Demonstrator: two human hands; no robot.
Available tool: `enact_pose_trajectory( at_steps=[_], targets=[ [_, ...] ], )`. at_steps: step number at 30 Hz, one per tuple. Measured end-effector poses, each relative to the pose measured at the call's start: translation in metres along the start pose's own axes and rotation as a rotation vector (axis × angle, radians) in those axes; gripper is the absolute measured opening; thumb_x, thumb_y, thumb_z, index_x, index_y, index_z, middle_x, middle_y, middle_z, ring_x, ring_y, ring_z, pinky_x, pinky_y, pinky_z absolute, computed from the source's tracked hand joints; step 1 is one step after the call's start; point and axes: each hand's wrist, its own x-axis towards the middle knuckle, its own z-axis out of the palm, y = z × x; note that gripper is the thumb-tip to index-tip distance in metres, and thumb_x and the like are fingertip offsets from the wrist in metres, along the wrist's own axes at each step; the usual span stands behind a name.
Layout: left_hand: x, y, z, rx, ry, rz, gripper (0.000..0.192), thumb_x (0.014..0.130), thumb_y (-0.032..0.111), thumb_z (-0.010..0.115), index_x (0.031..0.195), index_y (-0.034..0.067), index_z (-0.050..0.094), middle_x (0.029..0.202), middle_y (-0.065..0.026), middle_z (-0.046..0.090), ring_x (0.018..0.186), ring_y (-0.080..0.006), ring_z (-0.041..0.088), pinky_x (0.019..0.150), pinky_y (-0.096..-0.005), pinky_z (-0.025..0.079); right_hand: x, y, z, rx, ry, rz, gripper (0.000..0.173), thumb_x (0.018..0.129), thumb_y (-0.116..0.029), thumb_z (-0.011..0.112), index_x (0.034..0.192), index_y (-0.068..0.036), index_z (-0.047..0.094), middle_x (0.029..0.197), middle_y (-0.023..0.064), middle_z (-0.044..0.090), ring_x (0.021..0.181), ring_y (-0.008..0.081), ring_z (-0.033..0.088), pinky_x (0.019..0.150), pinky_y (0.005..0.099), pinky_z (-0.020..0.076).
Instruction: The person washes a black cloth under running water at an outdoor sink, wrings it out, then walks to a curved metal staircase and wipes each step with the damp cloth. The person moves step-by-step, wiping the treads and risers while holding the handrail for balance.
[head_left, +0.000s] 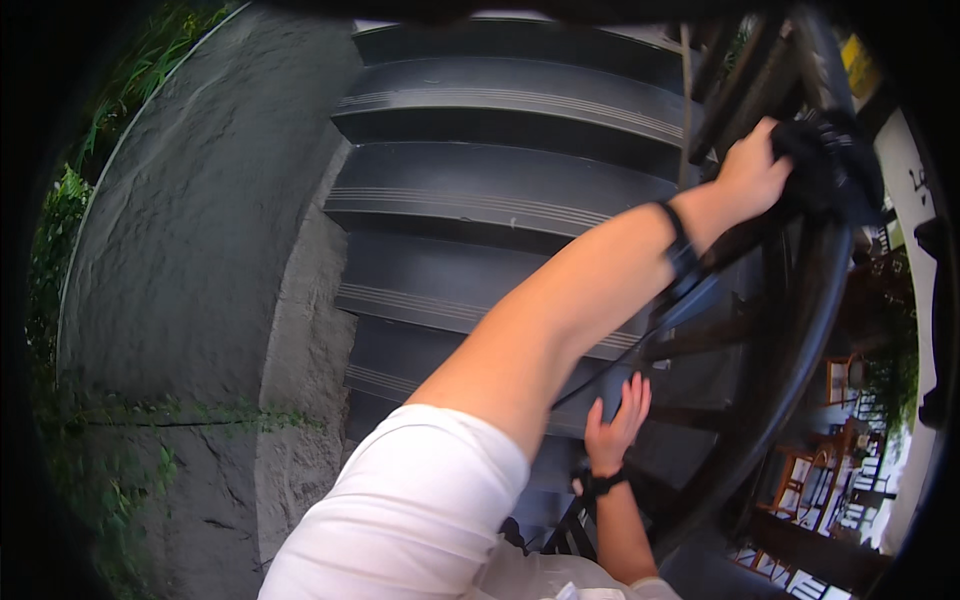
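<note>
My left arm reaches across the view to the upper right. My left hand (750, 172) grips a bunched black cloth (829, 169) laid against the dark handrail (817, 300); its fingertips are partly hidden by the cloth. Lower down, my right hand (619, 427) holds nothing, its thumb apart from the fingers, and is nearest to the dark balusters (697, 345) below the rail. Each wrist wears a black band, and a thin dark cable (600, 373) runs near the left wrist. Motion blurs the cloth slightly.
Dark stair treads (502, 169) with light grooved nosings rise ahead. A rough grey wall (195, 202) borders them on the left, with green plants (60, 232) beyond. Wooden chairs (799, 484) and tables stand on the floor below, past the railing. White wall panel (907, 165) bears writing.
</note>
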Motion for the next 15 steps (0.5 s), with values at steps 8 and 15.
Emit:
enact_pose_trajectory(
  at_steps=[8,15],
  targets=[
    [-0.206,-0.144,-0.372,0.531,0.256,-0.862,0.032,0.086,0.017,0.066,0.112,-0.002,0.064,0.099,-0.0111,0.069,0.090,-0.0193,0.066,0.081,-0.0351,0.053,0.152,0.088,0.186,0.023,0.054,0.062,0.046,0.084,-0.008,0.066,0.127,0.003,0.053,0.132,0.0203,0.057,0.127,0.0387,0.049,0.108,0.0463,0.0389],
    [-0.191,-0.166,-0.617,1.138,0.591,-0.334,0.061,0.089,0.034,0.070,0.131,-0.004,0.047,0.115,-0.0267,0.062,0.109,-0.0405,0.060,0.095,-0.0438,0.047,0.261,0.162,0.299,-0.063,-0.015,-0.003,0.043,0.091,-0.018,0.064,0.127,0.002,0.053,0.128,0.0196,0.059,0.121,0.0367,0.053,0.104,0.0427,0.0427]
  ],
)
